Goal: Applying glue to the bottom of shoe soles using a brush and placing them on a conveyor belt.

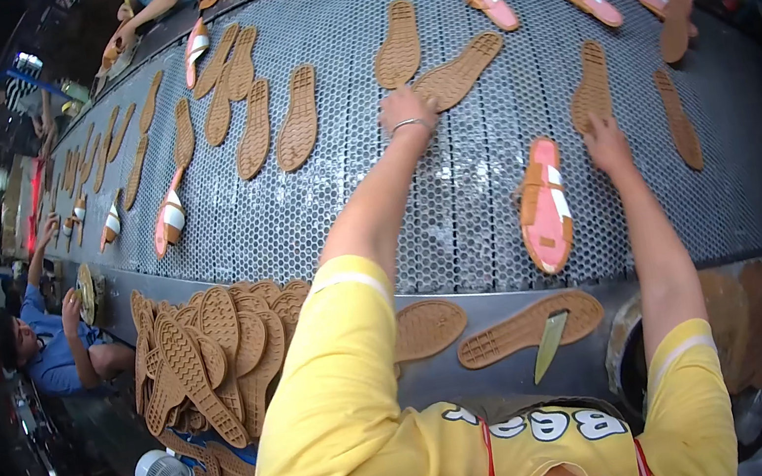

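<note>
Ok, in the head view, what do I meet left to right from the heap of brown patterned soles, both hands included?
Heap of brown patterned soles, left hand, pink flat sandal with white straps nearest the person, right hand, brown sole lying alone right of that hand.

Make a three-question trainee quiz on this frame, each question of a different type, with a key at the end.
1. Fill in: the pink sandal closest to the person lies to the ____ of the right hand.
2. True or false: the left hand is on that sandal.
3. Open: what lies partly over a tan sole, its tip extending past the edge?

Key:
1. Left.
2. False; it is at the near ends of two tan soles.
3. A green-bladed tool.
</note>
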Demonstrator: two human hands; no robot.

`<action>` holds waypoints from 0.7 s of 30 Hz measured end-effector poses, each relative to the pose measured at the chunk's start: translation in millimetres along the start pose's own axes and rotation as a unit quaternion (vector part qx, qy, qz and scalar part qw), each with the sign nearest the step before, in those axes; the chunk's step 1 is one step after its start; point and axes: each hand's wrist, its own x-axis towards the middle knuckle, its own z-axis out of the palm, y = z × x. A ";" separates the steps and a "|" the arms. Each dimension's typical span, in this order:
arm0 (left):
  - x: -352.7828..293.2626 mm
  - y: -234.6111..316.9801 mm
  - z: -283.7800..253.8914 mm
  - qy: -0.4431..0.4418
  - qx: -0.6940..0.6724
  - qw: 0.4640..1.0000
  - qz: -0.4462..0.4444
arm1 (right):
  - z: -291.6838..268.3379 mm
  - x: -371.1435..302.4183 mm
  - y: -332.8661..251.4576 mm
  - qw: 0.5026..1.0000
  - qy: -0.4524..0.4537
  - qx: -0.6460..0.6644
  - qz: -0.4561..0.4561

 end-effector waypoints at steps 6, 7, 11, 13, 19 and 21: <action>34.1 15.0 2.6 -0.112 -0.027 0.992 -0.059 | -10.1 13.9 -22.8 0.991 -0.086 -0.088 0.061; 41.6 10.8 3.7 -0.112 -0.027 0.991 -0.065 | -11.9 15.5 -26.4 0.989 -0.091 -0.097 0.070; 77.4 -8.3 -5.1 -0.011 0.004 0.997 -0.076 | -14.8 16.2 -31.4 0.987 -0.108 -0.093 0.072; 92.9 -19.2 -7.5 -0.039 0.002 0.987 -0.157 | -13.9 12.8 -33.2 0.987 -0.100 -0.112 0.058; 111.3 -61.9 4.0 0.088 -0.216 0.969 -0.081 | -12.8 14.7 -31.0 0.985 -0.104 -0.125 0.056; 118.2 -78.6 2.1 0.062 -0.221 0.968 -0.106 | -10.6 17.4 -31.0 0.985 -0.098 -0.136 0.047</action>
